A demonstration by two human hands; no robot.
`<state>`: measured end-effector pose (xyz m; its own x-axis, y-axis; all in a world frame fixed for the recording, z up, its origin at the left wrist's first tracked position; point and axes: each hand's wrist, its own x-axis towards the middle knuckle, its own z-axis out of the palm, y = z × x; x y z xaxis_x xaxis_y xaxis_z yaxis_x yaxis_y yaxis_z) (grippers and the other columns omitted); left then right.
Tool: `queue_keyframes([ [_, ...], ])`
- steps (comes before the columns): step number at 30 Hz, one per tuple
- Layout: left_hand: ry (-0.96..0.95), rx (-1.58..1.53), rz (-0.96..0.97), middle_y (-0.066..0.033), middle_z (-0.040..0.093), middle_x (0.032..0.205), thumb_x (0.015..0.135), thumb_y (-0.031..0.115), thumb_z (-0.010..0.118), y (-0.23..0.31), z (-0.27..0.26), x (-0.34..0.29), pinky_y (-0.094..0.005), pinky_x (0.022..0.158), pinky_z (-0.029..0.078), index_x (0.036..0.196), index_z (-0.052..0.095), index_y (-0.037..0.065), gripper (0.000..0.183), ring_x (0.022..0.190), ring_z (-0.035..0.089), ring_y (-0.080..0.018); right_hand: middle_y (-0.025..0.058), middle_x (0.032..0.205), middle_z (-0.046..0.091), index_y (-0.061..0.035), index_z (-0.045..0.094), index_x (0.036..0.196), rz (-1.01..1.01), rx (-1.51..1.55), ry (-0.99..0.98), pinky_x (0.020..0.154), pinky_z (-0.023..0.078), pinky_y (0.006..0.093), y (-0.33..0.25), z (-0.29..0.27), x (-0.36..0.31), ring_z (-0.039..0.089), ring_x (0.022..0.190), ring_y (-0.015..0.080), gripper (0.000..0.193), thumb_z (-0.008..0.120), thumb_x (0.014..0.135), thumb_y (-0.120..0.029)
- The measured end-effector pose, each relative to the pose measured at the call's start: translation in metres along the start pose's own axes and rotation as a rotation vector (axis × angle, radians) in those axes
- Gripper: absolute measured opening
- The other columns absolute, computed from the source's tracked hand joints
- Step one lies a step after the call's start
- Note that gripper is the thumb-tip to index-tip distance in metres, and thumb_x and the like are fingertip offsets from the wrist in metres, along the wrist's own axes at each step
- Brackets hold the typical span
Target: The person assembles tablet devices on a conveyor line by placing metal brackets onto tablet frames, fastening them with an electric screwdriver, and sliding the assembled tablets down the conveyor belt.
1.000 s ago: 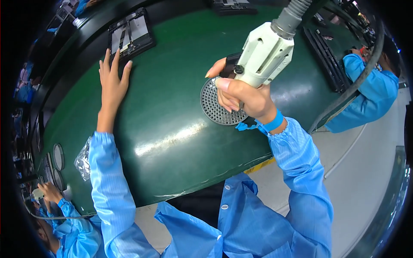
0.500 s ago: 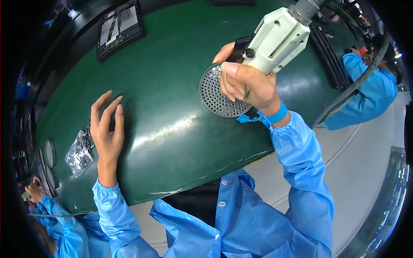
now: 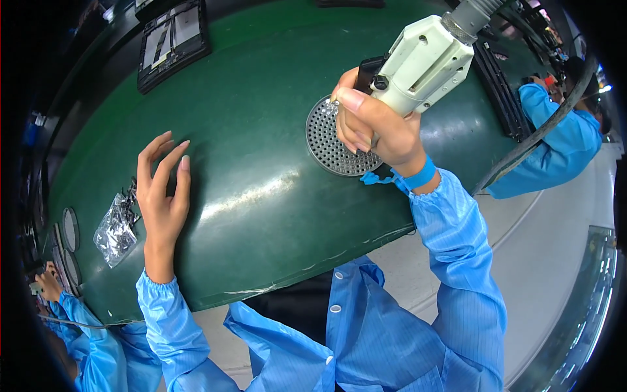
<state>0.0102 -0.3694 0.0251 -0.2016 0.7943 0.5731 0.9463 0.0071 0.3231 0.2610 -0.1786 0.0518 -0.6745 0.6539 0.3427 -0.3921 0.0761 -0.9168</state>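
Observation:
My right hand (image 3: pixel 385 130) is closed around the narrow lower end of a pale handheld tool (image 3: pixel 424 62) with a grey ribbed hose fitting and a black part on its side. The tip of the tool is hidden behind my fingers. Under that hand lies a round grey disc (image 3: pixel 323 140) full of small holes, with tiny shiny bits near its upper edge. My left hand (image 3: pixel 163 196) holds nothing; its fingers are spread and slightly bent over the green table. Beside it lie a clear plastic bag (image 3: pixel 116 232) and small dark parts (image 3: pixel 132 191).
A black device frame with its inside exposed (image 3: pixel 173 42) lies at the far left. Two round discs (image 3: pixel 70 228) are at the left edge. Long black bars (image 3: pixel 503 91) and a cable (image 3: pixel 542 130) run along the right. Co-workers' blue sleeves (image 3: pixel 555 153) show on both sides.
Both hands stay nearly in place. The view has shifted slightly, and the left hand's fingers have moved a little. My right hand keeps its grip on the tool.

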Motion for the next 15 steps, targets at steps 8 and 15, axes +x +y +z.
queue_keyframes([
  [8, 0.005, -0.034, -0.004, -0.0153, 0.058, 0.121, 0.086, 0.0, 0.065, -0.002, -0.001, -0.001, -0.0375, 0.086, 0.052, 0.104, 0.07, 0.0, 0.019, 0.104, 0.065, -0.0276, -0.0011, 0.048, 0.041, 0.0095, 0.058, 0.104, 0.006, -0.074, 0.031, 0.039, 0.038, 0.0262, -0.004, 0.009, 0.0, 0.039, 0.038, 0.0085, 0.024, 0.055, 0.091, -0.011],
  [15, 0.075, -0.071, 0.002, -0.0139, 0.061, 0.113, 0.088, 0.002, 0.065, -0.001, 0.001, 0.001, -0.0353, 0.078, 0.053, 0.093, 0.069, -0.002, 0.007, 0.094, 0.065, -0.025, -0.001, 0.05, 0.042, 0.0115, 0.055, 0.112, 0.028, -0.07, -0.008, 0.041, 0.039, 0.0259, -0.007, 0.009, 0.003, 0.041, 0.039, 0.0082, 0.032, 0.055, 0.09, -0.012],
])
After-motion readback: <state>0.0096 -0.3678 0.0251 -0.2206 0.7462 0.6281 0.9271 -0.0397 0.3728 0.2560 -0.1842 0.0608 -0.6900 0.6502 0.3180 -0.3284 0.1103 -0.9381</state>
